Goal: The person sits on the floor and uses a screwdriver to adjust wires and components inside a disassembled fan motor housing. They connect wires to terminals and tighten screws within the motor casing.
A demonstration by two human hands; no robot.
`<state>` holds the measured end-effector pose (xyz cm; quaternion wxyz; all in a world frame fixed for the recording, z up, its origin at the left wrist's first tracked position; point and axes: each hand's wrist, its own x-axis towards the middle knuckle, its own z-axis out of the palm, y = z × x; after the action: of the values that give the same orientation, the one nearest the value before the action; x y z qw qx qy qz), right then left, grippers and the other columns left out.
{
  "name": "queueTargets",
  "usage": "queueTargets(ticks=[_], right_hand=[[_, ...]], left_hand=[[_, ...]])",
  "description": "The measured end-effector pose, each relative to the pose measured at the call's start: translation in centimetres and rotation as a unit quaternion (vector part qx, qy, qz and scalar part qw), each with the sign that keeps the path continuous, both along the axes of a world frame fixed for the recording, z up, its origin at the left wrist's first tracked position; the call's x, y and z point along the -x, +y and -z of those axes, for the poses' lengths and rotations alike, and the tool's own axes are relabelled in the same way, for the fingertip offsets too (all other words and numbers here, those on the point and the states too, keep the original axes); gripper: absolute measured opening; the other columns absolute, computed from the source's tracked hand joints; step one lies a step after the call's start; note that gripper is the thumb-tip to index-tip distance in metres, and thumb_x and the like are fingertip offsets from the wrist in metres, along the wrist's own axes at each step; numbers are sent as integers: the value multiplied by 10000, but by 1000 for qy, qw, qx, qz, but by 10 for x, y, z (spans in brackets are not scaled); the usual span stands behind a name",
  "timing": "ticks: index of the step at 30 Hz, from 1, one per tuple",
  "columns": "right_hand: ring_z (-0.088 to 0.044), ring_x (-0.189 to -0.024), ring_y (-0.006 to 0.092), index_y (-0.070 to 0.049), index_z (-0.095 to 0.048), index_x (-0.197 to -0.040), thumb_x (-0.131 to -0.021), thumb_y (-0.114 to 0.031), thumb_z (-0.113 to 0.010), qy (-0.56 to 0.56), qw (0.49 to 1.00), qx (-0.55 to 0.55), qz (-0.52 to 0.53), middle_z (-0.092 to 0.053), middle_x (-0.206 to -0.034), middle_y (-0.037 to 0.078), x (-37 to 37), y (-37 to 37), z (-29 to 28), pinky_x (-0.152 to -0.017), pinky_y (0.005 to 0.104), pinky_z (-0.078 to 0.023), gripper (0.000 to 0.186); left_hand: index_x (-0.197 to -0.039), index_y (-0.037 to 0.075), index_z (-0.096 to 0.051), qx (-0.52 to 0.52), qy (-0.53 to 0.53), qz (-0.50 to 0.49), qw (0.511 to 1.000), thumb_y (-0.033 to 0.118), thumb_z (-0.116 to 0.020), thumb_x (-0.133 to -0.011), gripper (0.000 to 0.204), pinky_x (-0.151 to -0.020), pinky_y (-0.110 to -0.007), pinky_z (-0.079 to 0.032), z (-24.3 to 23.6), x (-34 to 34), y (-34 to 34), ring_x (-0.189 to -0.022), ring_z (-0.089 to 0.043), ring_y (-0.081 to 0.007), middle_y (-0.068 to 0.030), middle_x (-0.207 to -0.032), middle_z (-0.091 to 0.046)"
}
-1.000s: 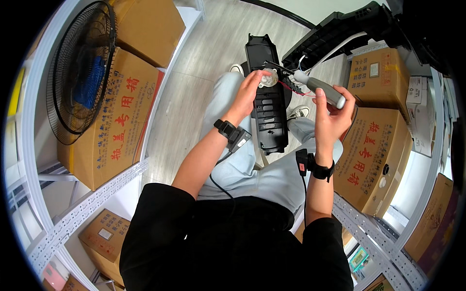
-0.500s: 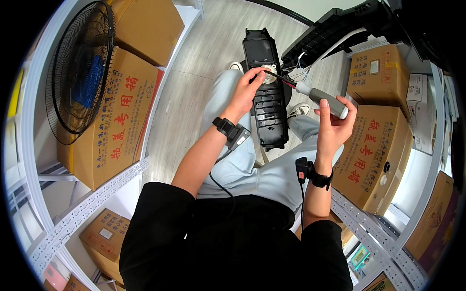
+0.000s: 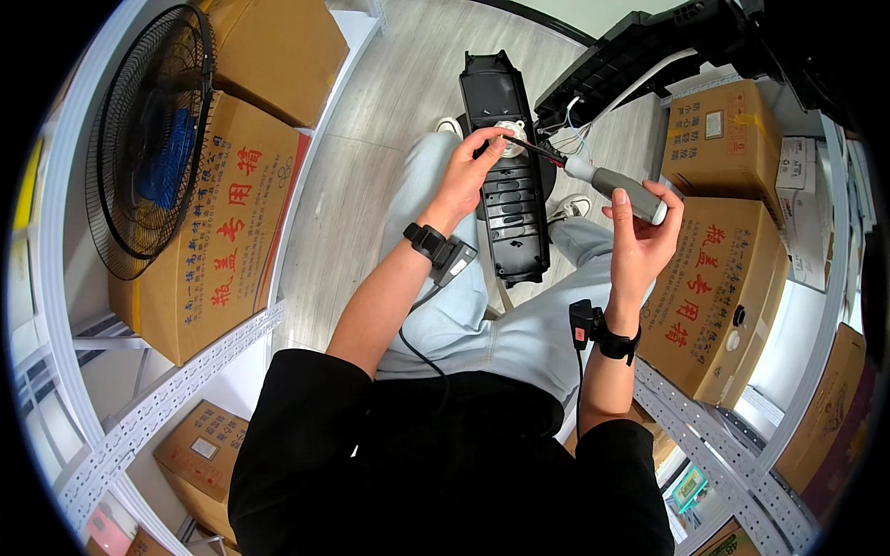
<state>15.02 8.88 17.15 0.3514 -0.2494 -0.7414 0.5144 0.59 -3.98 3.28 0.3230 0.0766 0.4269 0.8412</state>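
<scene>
My left hand (image 3: 468, 181) has thumb and index finger together at the dark screwdriver tip; what lies between them is too small to make out. My right hand (image 3: 640, 236) grips the grey handle of the screwdriver (image 3: 612, 183), whose shaft points up and left. Beneath the tip, a pale round part (image 3: 514, 150) sits on a long black slotted plastic panel (image 3: 510, 241) between my legs. Thin wires (image 3: 579, 130) and a white cable (image 3: 640, 83) run beside it, toward a large black plastic housing (image 3: 612, 60) at upper right. The panel's middle is partly hidden by my fingers.
Metal racks (image 3: 324, 74) with stacked cardboard boxes (image 3: 269, 60) flank me on both sides. A black wire fan guard with a blue centre (image 3: 148, 157) leans at upper left. More boxes (image 3: 718, 144) stand on the right. My shoes (image 3: 570, 206) rest on the wood-look floor (image 3: 362, 157).
The black panel has shifted slightly up and left. My left thumb and fingers have moved from the round part onto the screwdriver tip. My right hand has lowered slightly with the screwdriver.
</scene>
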Motion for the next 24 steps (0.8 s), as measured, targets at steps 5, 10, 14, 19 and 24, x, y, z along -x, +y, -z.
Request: queueTargets(ticks=[5, 10, 14, 19, 24], right_hand=[[-647, -938, 197, -22, -506, -1102, -832, -49, -711, -1, 998, -33, -55, -634, -1116, 163, 0, 7, -2, -778, 305, -548, 340], [-615, -1057, 221, -41, -517, -1097, -813, -22, -709, -14, 985, -96, -142, -638, -1150, 152, 4, 11, -17, -851, 326, -520, 344], [-616, -1058, 219, -46, -536, -1095, -812, -16, -703, -28, 983, -95, -153, -637, -1159, 143, 5, 17, -24, -865, 332, -515, 330], [-633, -1035, 212, -48, -561, -1093, -814, -35, -703, -6, 988, -122, -93, -651, -1138, 118, 10, 20, -26, -856, 333, -522, 313], [-660, -979, 201, -54, -582, -1077, -807, -55, -713, -64, 972, -215, -68, -676, -1075, 95, 19, 17, -35, -819, 319, -532, 300]], left_hand=[[-1126, 63, -605, 4, 29, 10, 1000, 188, -568, -968, 204, -835, -259, -461, 6, 0, 1, -972, -547, -102, -15, -1069, -588], [-1128, 63, -605, 28, 67, 8, 997, 184, -566, -969, 203, -872, -272, -450, 10, 2, 0, -1007, -536, -106, -18, -1092, -583], [-1202, 52, -591, 14, 42, 18, 999, 164, -582, -957, 270, -962, -286, -416, 4, 2, -1, -1105, -512, -118, -39, -1190, -574], [-1335, 40, -507, 15, 57, -27, 998, 118, -618, -925, 432, -1012, -295, -399, -10, -1, 2, -1196, -489, -143, -69, -1319, -527], [-1340, 41, -503, 14, 53, -12, 998, 76, -652, -889, 476, -1004, -294, -407, -7, 1, 0, -1179, -507, -146, -76, -1316, -527]])
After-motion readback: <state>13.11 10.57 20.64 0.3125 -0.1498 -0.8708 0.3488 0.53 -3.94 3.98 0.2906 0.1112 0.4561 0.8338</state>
